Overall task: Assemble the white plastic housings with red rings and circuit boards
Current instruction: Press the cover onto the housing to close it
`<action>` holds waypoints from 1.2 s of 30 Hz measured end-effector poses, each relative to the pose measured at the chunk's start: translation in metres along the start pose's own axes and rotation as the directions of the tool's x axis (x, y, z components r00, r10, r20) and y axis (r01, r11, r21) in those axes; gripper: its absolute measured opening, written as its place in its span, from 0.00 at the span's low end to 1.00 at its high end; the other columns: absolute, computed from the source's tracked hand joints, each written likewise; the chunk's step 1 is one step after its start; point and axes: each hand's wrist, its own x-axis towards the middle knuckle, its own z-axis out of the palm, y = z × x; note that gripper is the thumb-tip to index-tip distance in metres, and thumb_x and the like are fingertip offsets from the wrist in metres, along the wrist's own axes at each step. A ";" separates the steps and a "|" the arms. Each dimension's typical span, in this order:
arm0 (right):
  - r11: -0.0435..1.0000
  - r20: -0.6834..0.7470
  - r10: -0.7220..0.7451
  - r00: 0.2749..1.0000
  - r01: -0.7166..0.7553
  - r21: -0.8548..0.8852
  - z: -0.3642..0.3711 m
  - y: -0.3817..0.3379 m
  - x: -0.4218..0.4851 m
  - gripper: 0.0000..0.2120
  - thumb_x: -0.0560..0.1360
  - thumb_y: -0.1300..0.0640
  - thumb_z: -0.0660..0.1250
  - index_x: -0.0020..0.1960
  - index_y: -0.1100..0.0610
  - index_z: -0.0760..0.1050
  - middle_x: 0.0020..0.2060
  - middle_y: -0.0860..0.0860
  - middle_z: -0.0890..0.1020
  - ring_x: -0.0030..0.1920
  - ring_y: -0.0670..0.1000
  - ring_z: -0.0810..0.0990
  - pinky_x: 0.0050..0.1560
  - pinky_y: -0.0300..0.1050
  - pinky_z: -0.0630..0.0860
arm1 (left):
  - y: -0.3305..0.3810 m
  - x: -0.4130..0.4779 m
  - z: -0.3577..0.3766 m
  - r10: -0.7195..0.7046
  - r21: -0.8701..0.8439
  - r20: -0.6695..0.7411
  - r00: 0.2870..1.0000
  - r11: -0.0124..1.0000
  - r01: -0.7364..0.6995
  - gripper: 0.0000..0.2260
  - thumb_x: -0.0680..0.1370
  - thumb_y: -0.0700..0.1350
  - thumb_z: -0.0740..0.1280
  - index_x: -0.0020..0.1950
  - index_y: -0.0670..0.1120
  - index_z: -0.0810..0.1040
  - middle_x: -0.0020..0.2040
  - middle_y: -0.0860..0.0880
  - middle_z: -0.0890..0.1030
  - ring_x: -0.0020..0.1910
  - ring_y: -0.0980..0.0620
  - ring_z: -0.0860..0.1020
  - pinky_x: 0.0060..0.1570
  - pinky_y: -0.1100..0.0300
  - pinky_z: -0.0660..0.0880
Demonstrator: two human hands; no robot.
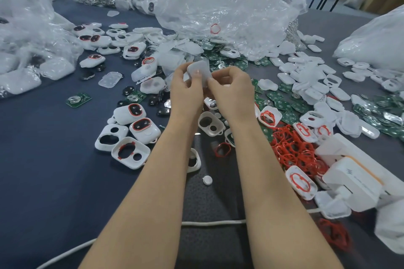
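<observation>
Above the middle of the table, my left hand [187,89] and my right hand [229,89] both grip one white plastic housing [200,70], thumbs pressed on its smooth back. What is inside it is hidden. Loose white housings with red rings [140,125] lie at the left. A heap of red rings [293,148] sits to the right of my right forearm. Green circuit boards [282,102] are scattered beyond and right of my hands, and one board [78,99] lies alone at the left.
Crumpled clear plastic bags [218,2] stand behind my hands and at both sides. A white device with an orange edge [354,183] lies at the right, and its white cable [214,223] runs under my forearms. Empty housing shells [211,123] lie between my wrists.
</observation>
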 end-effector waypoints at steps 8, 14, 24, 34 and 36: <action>0.907 0.055 -0.288 0.956 0.291 -0.305 0.017 -0.002 -0.010 0.17 0.76 0.58 0.67 0.63 0.61 0.74 0.58 0.57 0.75 0.57 0.56 0.73 0.57 0.42 0.67 | 0.002 0.003 -0.003 -0.023 -0.002 -0.038 0.999 1.000 0.023 0.09 0.82 0.38 0.58 0.61 0.46 0.71 0.44 0.47 0.80 0.37 0.55 0.79 0.39 0.61 0.78; 0.926 0.023 -0.249 0.968 0.245 -0.287 0.018 -0.001 -0.011 0.21 0.74 0.56 0.70 0.65 0.62 0.74 0.58 0.57 0.74 0.58 0.56 0.73 0.61 0.46 0.68 | 0.007 0.003 0.001 -0.134 -0.232 -0.048 0.990 0.966 0.119 0.11 0.84 0.41 0.52 0.54 0.46 0.74 0.46 0.46 0.78 0.38 0.55 0.78 0.31 0.67 0.76; 0.938 0.008 -0.230 0.973 0.223 -0.265 0.019 -0.002 -0.011 0.21 0.74 0.57 0.70 0.65 0.60 0.74 0.57 0.57 0.73 0.58 0.57 0.73 0.61 0.46 0.69 | 0.012 0.001 -0.001 -0.221 -0.373 -0.011 0.975 0.906 0.201 0.09 0.84 0.39 0.54 0.55 0.44 0.73 0.43 0.46 0.78 0.32 0.56 0.79 0.29 0.66 0.76; 0.939 -0.022 -0.231 0.973 0.217 -0.266 0.026 0.004 -0.013 0.17 0.76 0.55 0.68 0.61 0.64 0.75 0.56 0.56 0.73 0.56 0.56 0.74 0.58 0.50 0.72 | 0.004 0.001 -0.006 -0.069 -0.076 -0.046 0.997 0.995 0.065 0.05 0.82 0.39 0.60 0.55 0.45 0.75 0.35 0.49 0.79 0.26 0.59 0.77 0.29 0.65 0.75; 0.940 -0.030 -0.237 0.971 0.222 -0.259 0.026 0.004 -0.013 0.17 0.76 0.55 0.68 0.61 0.64 0.75 0.56 0.56 0.73 0.57 0.56 0.74 0.59 0.50 0.72 | 0.004 0.000 -0.006 -0.078 -0.093 -0.040 0.996 0.993 0.074 0.05 0.82 0.39 0.60 0.55 0.45 0.74 0.35 0.48 0.80 0.27 0.59 0.77 0.29 0.65 0.76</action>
